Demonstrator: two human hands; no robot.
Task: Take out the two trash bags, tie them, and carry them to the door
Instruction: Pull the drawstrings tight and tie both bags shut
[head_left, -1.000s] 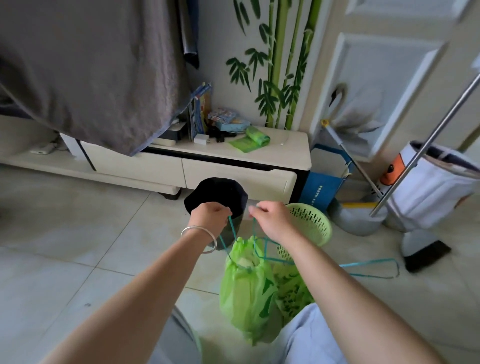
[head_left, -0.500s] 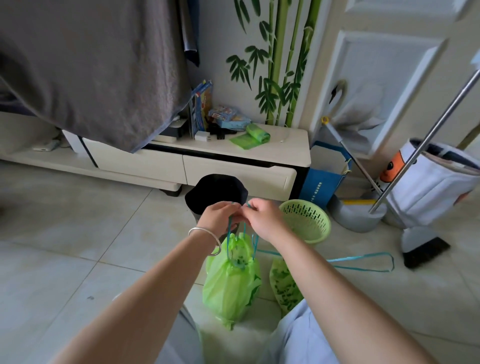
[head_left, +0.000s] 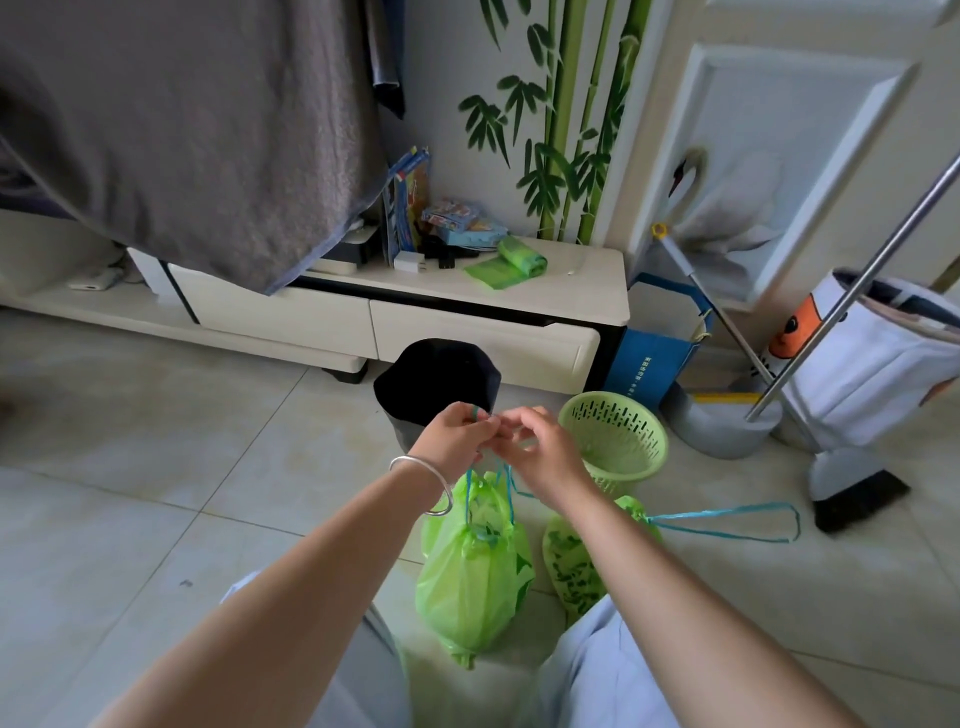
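Inspection from my remote station. The left hand and right hand have closed in on each other since a second ago, when they were held apart with the blue drawstring stretched between them. Both now meet above the first trash bag, fingers curled and pinching the drawstring loops; a strand shows wrapped over the left forefinger. The bag hangs from the string, its neck gathered tight, bottom apparently just off the floor between my knees.

Judgement: the knot is being formed; the step in hand is tying the first bag, and the cinching pull is complete.

The second trash bag lies on the floor just beside the first, partly behind the right forearm. Its own drawstring trails loose to the right, towards the broom head; whether it is knotted I cannot tell. The black bin and green basket stand beyond the hands, liners out.

Remaining: finish this knot, check the second, carry both to the door.
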